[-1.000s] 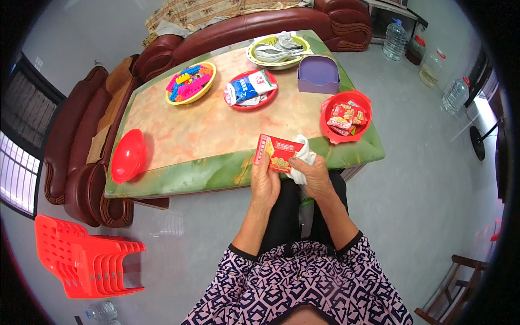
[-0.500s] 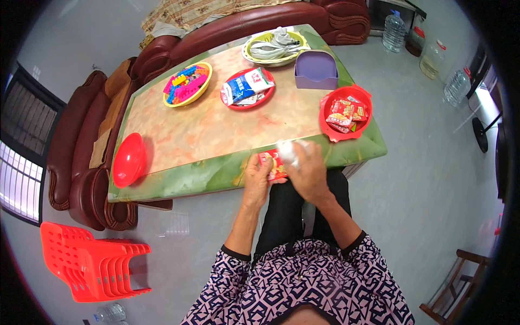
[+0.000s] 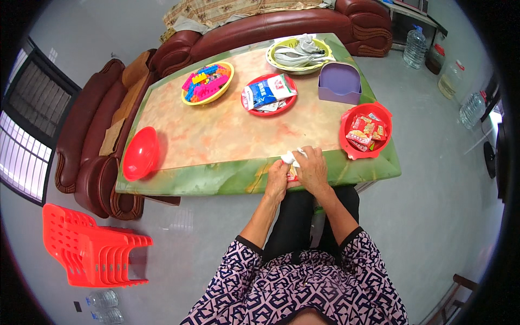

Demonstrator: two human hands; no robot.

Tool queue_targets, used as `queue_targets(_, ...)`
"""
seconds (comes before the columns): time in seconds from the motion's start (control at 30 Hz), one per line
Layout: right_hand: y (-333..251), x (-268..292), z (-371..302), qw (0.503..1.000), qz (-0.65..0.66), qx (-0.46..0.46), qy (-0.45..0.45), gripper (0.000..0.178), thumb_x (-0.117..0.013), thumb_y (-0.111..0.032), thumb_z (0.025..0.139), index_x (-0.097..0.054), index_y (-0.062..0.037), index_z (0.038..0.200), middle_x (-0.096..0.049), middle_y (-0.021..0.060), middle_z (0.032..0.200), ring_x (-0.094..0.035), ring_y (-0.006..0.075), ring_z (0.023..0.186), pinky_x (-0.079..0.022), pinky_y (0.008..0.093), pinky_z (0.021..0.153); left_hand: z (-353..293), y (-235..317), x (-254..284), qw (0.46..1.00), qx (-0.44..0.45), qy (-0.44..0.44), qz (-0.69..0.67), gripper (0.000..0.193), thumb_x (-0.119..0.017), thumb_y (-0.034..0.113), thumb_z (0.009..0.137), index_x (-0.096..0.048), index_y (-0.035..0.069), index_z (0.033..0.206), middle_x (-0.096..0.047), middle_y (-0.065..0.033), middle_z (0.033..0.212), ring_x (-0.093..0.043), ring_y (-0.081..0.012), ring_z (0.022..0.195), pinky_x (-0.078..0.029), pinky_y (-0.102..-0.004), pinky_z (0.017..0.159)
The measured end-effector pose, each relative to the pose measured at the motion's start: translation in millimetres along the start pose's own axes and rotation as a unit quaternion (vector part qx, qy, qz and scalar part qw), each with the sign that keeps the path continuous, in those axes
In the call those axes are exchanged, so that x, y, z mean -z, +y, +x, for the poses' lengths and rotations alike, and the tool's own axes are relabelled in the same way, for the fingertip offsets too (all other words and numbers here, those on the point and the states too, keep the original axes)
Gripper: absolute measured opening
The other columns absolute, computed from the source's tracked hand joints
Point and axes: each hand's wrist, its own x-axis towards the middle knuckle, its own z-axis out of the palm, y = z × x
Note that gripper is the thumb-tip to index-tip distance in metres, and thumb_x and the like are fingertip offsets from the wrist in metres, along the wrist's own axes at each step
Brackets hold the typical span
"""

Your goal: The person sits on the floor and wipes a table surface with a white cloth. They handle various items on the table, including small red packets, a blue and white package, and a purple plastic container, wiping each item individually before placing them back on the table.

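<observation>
Close to the table's near edge, my left hand point(image 3: 277, 181) grips a small red packet point(image 3: 292, 175), mostly covered by my fingers. My right hand point(image 3: 312, 171) is closed over a crumpled white cloth or tissue point(image 3: 290, 157) and presses it against the packet's upper part. To the right of my hands, a red bowl point(image 3: 345, 146) with small handles holds several similar red packets point(image 3: 368, 131). Farther off, a red plate point(image 3: 293, 102) carries a blue-and-white packet point(image 3: 265, 93) and other wrapped items.
On the green-edged table point(image 3: 216, 181) stand a tilted red bowl point(image 3: 142, 154), a yellow bowl of toy bricks point(image 3: 228, 81), a purple bin point(image 3: 339, 92) and a yellow-green basket point(image 3: 298, 69) with white cloths. Red stacked stools point(image 3: 97, 249) stand left; water bottles point(image 3: 415, 47) line the right wall.
The view has shifted, so the table sits farther right and lower. My right hand has brought the white cloth down onto the packet, which is now more covered.
</observation>
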Motion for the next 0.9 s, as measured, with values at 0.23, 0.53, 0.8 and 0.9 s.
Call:
queue_targets(0.23,41.9,13.0,-18.1,0.988,-0.139,-0.004,0.070,0.035,-0.067,-0.015,0.072,-0.066,-0.0100,0.106,-0.055,0.0078,0.105,-0.051,0.0279,0.098,-0.044,0.0398,0.075,2.5,-3.4,10.2,1.000,-0.024,-0.006,-0.010,0.028,-0.049,0.023,0.097,-0.053,0.001,0.114,-0.065,-0.0128,0.099,-0.068,-0.0226,0.084,-0.062,-0.0398,0.064)
queue_targets(0.53,33.2,44.2,-38.4,0.994,-0.102,-0.014,0.042,0.024,-0.058,-0.014,0.079,-0.066,-0.0101,0.101,-0.055,0.0078,0.103,-0.050,0.0264,0.094,-0.039,0.0398,0.073,-9.3,69.2,-50.2,0.993,-0.093,-0.061,-0.031,0.025,-0.052,0.020,0.097,-0.053,-0.001,0.109,-0.065,-0.0143,0.099,-0.069,-0.0234,0.083,-0.062,-0.0386,0.063)
queue_targets(0.8,36.2,45.3,-40.3,0.996,-0.048,-0.014,0.077,0.024,-0.058,-0.016,0.078,-0.066,-0.0113,0.099,-0.054,0.0059,0.097,-0.050,0.0250,0.092,-0.039,0.0398,0.072,62.9,53.6,-156.6,0.984,-0.096,-0.128,0.077,0.022,-0.056,0.020,0.094,-0.061,0.003,0.108,-0.067,-0.0070,0.093,-0.068,-0.0160,0.075,-0.061,-0.0325,0.054)
queue_targets(0.9,37.5,45.8,-41.2,0.997,-0.027,-0.009,0.065,0.021,-0.059,-0.018,0.077,-0.067,-0.0107,0.095,-0.055,0.0067,0.101,-0.050,0.0254,0.095,-0.039,0.0397,0.074,97.4,36.1,-185.9,0.966,-0.176,-0.144,0.119,0.022,-0.061,0.016,0.091,-0.062,-0.002,0.104,-0.067,-0.0076,0.091,-0.065,-0.0125,0.069,-0.055,-0.0264,0.057)
